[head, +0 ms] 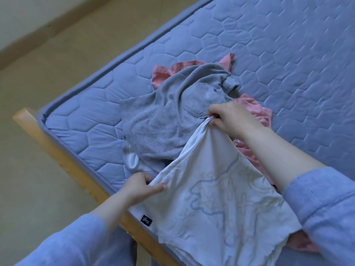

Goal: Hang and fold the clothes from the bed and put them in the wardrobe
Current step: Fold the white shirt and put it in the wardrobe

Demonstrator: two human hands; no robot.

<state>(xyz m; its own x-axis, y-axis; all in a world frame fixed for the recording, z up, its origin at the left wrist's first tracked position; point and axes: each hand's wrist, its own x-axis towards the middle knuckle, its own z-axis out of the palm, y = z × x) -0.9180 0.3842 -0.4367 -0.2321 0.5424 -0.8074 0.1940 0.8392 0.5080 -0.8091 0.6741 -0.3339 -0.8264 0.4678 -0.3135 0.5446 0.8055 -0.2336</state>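
Two hands, both clamped on the white T-shirt (221, 198), the one with the pale blue outline print. My left hand (141, 186) pinches its edge just beside the wooden bed frame (63, 160), near-left. My right hand (229, 117) pinches the same edge further out, over the pile. Hands are well apart, with the cloth stretched between them. The rest of the shirt drapes toward me over the near edge of the bed, and a small dark label (147, 220) shows on it by the frame.

Step, my read: pulling one garment off the pile and opening it out to fold or hang. Early in the task, I'd say, since the pile isn't cleared. A grey knit top (163, 120) lies crumpled on the blue quilted mattress (269, 45), touching the shirt. Pink clothing (255, 110) sits under it, poking out far and right.

Next move likely calls for:
- lifting the shirt clear without dragging the grey top along
- finding the shoulders or hem
- laying it flat on bare mattress

Soft cotton, so I expect it to sag and twist. Hold both pinches until it's flat.

Containers: none in view. No wardrobe, hanger or basket in frame, so no contents to report. Beige floor (38, 93) is left of the bed.
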